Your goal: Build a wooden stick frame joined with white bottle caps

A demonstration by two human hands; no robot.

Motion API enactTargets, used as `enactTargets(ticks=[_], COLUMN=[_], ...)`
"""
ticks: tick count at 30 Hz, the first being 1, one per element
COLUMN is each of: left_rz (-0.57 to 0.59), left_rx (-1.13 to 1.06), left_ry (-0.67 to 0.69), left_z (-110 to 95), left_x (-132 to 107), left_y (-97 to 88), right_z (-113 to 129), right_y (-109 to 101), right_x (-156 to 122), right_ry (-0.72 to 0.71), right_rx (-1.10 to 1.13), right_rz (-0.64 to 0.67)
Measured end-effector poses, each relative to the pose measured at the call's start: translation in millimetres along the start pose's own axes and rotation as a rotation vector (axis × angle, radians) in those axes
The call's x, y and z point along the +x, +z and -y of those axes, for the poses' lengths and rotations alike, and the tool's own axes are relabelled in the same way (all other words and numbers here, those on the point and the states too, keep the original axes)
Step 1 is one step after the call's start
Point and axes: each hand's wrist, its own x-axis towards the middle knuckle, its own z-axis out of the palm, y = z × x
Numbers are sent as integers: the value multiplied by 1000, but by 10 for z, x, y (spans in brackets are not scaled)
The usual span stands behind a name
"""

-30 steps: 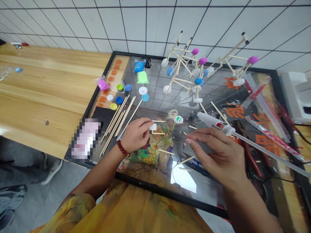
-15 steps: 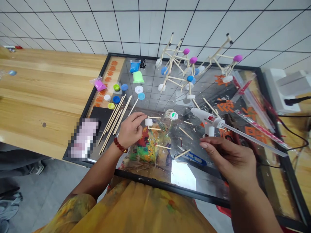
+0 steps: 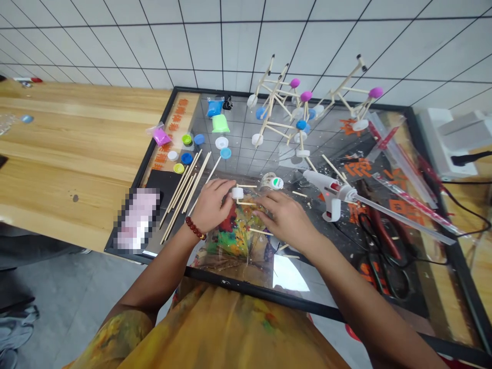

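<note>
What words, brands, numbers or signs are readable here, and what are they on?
None can be read with certainty.
Orange characters down the framed board's left strip: Chinese-looking, too blurred to quote.
Orange characters on the board's right side: also too unclear.
White cap with a green mark: the mark is too small to read.
Red-edged clear packaging: any print is too small to read.

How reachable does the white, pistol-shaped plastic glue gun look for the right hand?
Probably yes: the glue gun sits just to the right of the right hand, its grip on the near side, and I see nothing standing between them.
</note>
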Motion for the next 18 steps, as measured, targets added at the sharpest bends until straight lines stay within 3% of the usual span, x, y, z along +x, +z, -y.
enactTargets(ticks=[5, 11, 18], left_rz=[34, 92, 64], left_rx=[-2, -24, 10], left_ry=[-80, -3, 55], left_z=[-27, -32, -21], left_x=[19, -10, -19], left_y=[7, -35, 14], right_z=[-82, -117, -124], right_y=[157, 202, 259], right_x=[146, 143, 91], right_ry=[-19, -34, -12], right_rx=[0, 47, 178], right_rz=[-14, -115, -238])
